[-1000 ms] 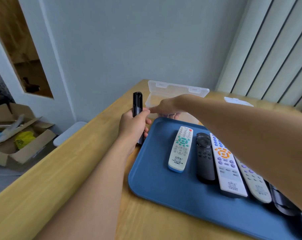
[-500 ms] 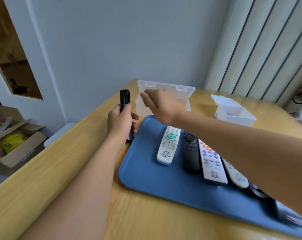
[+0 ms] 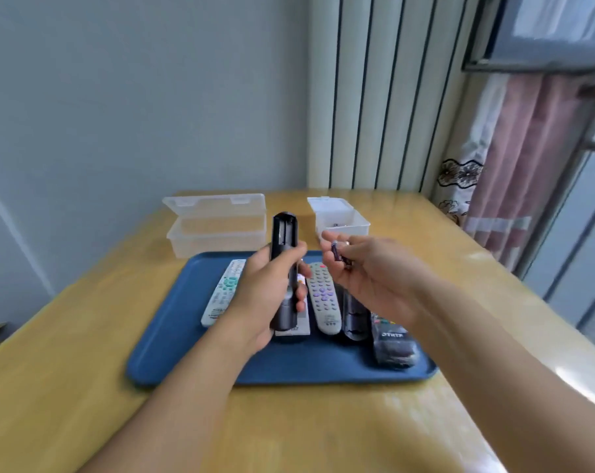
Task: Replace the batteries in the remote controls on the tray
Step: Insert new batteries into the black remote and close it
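Note:
My left hand grips a black remote upright above the blue tray, its open battery bay facing me. Just to its right, my right hand pinches small purple batteries at its fingertips. On the tray lie several remotes: a white one with teal buttons, a grey one with purple buttons, a dark one and a wrapped black one. Another light remote is mostly hidden under my left hand.
Behind the tray stand an open clear plastic box at the left and a small open white box at the right. The wooden table ends at the wall; a curtain hangs at the right.
My right hand drew back from the boxes and now holds batteries beside the remote. My left hand brought the black remote over the tray. The view swung to the right.

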Tool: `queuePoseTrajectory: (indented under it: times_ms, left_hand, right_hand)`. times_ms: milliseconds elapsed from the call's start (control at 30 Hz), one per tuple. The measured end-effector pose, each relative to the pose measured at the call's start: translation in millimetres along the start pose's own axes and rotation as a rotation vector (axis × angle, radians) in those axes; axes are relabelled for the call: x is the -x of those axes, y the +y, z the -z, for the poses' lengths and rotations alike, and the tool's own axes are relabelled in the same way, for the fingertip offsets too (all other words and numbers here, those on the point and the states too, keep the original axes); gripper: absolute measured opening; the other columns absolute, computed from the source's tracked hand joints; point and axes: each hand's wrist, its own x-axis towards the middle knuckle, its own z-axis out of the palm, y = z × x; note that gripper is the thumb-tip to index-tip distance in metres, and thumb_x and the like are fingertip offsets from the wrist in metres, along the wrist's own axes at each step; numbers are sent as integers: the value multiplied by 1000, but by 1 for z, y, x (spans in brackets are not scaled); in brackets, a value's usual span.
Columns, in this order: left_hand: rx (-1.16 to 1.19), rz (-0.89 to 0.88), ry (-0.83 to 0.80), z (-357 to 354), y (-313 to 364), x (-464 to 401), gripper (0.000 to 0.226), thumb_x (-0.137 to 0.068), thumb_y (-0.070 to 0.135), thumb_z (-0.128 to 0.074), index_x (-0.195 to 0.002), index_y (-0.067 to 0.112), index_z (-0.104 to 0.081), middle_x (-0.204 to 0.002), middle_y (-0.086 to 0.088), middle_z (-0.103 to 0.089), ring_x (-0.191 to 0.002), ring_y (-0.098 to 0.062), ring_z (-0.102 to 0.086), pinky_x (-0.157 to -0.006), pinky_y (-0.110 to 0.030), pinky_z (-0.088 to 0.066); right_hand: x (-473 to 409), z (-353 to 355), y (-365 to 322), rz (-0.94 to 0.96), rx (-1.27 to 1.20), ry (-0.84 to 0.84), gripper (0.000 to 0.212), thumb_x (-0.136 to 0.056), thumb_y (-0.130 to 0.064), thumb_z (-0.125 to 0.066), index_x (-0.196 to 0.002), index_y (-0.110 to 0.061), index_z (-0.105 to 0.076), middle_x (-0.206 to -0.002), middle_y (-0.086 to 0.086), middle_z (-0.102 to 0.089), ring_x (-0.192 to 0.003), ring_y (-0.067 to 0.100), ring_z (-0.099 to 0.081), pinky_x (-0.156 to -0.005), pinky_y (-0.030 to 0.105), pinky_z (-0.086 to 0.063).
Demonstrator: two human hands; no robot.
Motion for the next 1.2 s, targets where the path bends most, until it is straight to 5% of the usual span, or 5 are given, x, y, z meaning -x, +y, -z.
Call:
queuePoseTrajectory:
  times_ms: [267, 467, 700, 967, 1200]
  left_hand:
    - [-74, -39, -38, -68, -27, 6, 13, -95, 14, -66, -106, 8, -63, -69, -2, -68, -46, -16, -46, -41, -24, -38]
    - [-120, -166, -55, -64, -35, 5, 42, -77, 12, -86, -110, 12, -61, -71, 2, -63, -48, -16, -48, -41, -26, -39]
    - [-322, -360, 111, -67, -41, 12, 28, -83, 8, -79, -100, 20, -60, -81, -6, -72, -59, -18, -71, -45, -31, -53]
    - [-129, -214, 72, -67, -36, 12, 27, -88, 5, -75, -110, 16, -64, -86, -5, -76, -70, -20, -74, -51, -27, -53]
    - [30, -29, 16, -67, -28, 10, 9, -96, 9, -67, -99, 17, -67, -86, -9, -76, -61, -15, -69, -47, -23, -49]
  right_hand:
    - [19, 42, 6, 95, 42, 56, 27, -105, -11, -47, -121, 6, -59, -58, 4, -55, -41, 14, -49, -44, 34, -48]
    - [16, 47, 5, 193, -88, 161, 12, -100, -6, -55, -109, 2, -58, -91, 14, -72, -75, 23, -73, -62, 28, -60]
    - [15, 42, 11, 224, -122, 172, 17, -104, -8, -50, -117, -3, -59, -91, 13, -76, -89, 27, -75, -62, 35, -58]
    - [16, 39, 16, 260, 130, 169, 18, -103, -19, -54, -113, -15, -68, -106, 2, -77, -67, 24, -57, -48, 29, -40]
    - [9, 49, 2, 317, 10, 251, 25, -106, -11, -43, -120, -5, -64, -96, 12, -76, -71, 18, -67, -63, 26, -51]
